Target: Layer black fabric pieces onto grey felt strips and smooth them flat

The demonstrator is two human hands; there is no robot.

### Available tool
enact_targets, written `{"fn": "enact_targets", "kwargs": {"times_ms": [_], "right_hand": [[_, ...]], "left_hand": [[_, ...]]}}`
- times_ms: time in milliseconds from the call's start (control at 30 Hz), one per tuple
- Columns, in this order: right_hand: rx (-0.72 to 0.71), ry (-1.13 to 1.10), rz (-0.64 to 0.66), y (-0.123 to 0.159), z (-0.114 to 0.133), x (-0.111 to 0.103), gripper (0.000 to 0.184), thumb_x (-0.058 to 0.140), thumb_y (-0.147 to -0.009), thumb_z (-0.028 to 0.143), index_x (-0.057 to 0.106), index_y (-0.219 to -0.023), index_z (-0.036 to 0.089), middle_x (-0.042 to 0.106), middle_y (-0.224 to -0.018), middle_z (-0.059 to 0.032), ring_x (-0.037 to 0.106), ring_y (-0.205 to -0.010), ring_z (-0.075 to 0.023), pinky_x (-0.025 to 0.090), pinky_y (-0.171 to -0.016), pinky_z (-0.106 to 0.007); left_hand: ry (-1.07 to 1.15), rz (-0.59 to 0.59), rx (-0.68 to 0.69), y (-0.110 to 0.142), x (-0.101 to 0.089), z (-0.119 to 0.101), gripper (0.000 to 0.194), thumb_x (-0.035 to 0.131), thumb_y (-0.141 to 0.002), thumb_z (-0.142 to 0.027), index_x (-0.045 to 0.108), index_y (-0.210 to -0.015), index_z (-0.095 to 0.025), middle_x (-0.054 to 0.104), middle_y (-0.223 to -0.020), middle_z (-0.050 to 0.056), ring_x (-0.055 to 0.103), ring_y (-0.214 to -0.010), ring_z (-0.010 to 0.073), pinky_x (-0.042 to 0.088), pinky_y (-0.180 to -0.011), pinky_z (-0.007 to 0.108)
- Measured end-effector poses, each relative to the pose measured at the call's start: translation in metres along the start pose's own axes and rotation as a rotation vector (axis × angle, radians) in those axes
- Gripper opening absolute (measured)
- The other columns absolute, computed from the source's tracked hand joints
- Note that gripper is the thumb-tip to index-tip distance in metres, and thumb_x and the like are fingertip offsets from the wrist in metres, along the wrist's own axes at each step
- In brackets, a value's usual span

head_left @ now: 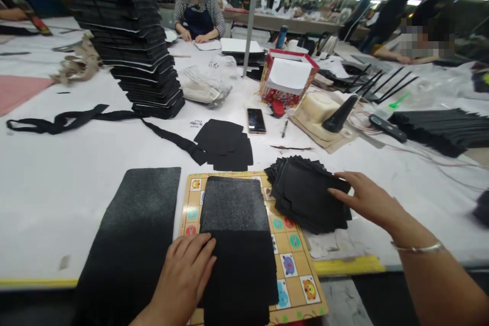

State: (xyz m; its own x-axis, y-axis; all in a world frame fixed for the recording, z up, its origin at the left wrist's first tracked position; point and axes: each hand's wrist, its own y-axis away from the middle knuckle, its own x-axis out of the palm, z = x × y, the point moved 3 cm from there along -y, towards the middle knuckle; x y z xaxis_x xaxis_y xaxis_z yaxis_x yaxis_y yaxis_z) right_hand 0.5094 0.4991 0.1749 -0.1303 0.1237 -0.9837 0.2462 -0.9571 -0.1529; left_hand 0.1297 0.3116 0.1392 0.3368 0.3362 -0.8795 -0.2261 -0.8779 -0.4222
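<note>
My left hand [186, 275] lies flat with fingers stretched on the left edge of a black fabric piece [237, 244]. That piece rests on a board printed with cartoon animals [294, 265] at the table's near edge. My right hand [367, 201] reaches over a fanned stack of small black fabric pieces [305, 193] to the right of the board, fingers extended and touching the top piece. A long dark grey sheet [133, 234] lies left of the board.
A tall stack of black pieces [130, 30] stands at back left, with a black strap [76, 119] trailing from it. A phone [255, 120], pen, red box [286, 79] and loose black pieces [225, 145] sit mid-table. Other people work at the far side.
</note>
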Motion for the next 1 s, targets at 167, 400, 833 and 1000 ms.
{"fn": "enact_targets", "kwargs": {"times_ms": [167,400,833,1000], "right_hand": [[-0.024,0.166,-0.191,0.013,0.055,-0.031,0.034,0.046,-0.086,0.039,0.062,-0.098,0.012,0.06,-0.101,-0.0178,0.055,-0.089,-0.029,0.043,-0.077,-0.044],[-0.439,-0.314,0.191,0.044,0.226,0.022,0.008,0.054,-0.086,0.02,0.062,-0.085,0.021,0.057,-0.084,-0.0034,0.051,-0.079,-0.0171,0.039,-0.071,-0.029],[-0.619,-0.265,0.206,0.053,0.253,0.032,0.004,0.05,-0.084,0.014,0.053,-0.084,0.017,0.057,-0.09,-0.0067,0.05,-0.086,-0.02,0.038,-0.077,-0.033],[-0.467,-0.253,0.348,0.046,0.249,0.04,0.024,0.057,-0.083,0.025,0.048,-0.103,0.015,0.06,-0.085,-0.006,0.058,-0.076,-0.0203,0.041,-0.062,-0.029]], "left_hand": [[-0.001,0.104,-0.087,-0.011,0.006,0.012,0.025,0.049,-0.086,-0.022,0.059,-0.108,-0.021,0.061,-0.108,0.007,0.053,-0.1,0.0211,0.04,-0.088,0.039],[0.097,0.277,-0.125,-0.033,0.006,0.027,0.036,0.067,-0.072,-0.023,0.058,-0.106,-0.026,0.052,-0.118,0.006,0.044,-0.112,0.0246,0.04,-0.092,0.044],[0.129,0.298,-0.131,-0.035,0.01,0.034,0.04,0.072,-0.068,-0.026,0.057,-0.105,-0.027,0.049,-0.124,0.006,0.043,-0.116,0.0261,0.037,-0.093,0.046],[0.048,0.147,-0.12,-0.028,0.005,0.03,0.047,0.07,-0.07,-0.033,0.053,-0.111,-0.018,0.053,-0.122,0.011,0.046,-0.113,0.0258,0.038,-0.092,0.042]]}}
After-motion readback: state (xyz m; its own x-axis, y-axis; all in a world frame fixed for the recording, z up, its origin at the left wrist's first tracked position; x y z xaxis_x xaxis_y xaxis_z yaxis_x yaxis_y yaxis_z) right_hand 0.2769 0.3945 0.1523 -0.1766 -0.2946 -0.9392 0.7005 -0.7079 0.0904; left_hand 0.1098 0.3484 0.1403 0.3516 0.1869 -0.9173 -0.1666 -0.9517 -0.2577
